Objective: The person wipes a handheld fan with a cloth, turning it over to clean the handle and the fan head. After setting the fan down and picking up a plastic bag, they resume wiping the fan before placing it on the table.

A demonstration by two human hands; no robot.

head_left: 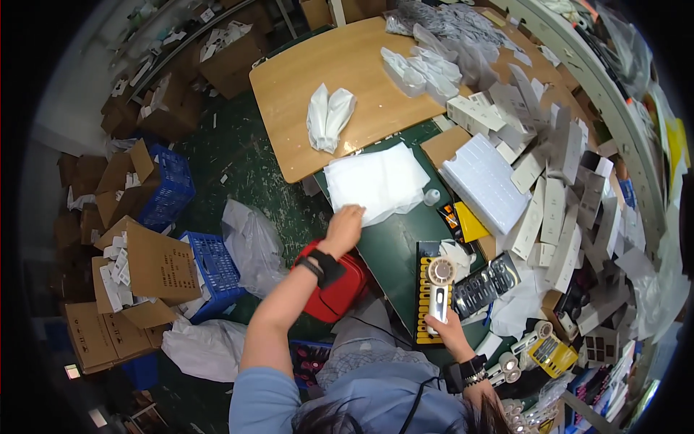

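My right hand (450,334) is closed round the handle of a white handheld fan (440,286), whose round grille points upward. Beneath the fan lies a black tray with yellow slots (423,318). Out to the left, my left hand (345,228) has its fingers curled at the near corner of a stack of thin white sheets or bags (376,177); the fingertips seem to pinch the top one. A small translucent bottle (431,197) stands right of the stack. Beside the tray is a black case with several dark pieces (486,286).
White boxes (553,210) pile up on the right, by a white plastic tray (486,184). Two white wrapped bundles (330,119) lie on the wooden board (289,79). A red case (336,289), blue crates (213,267) and cartons (170,271) are to the left. More fans (506,367) sit near my right wrist.
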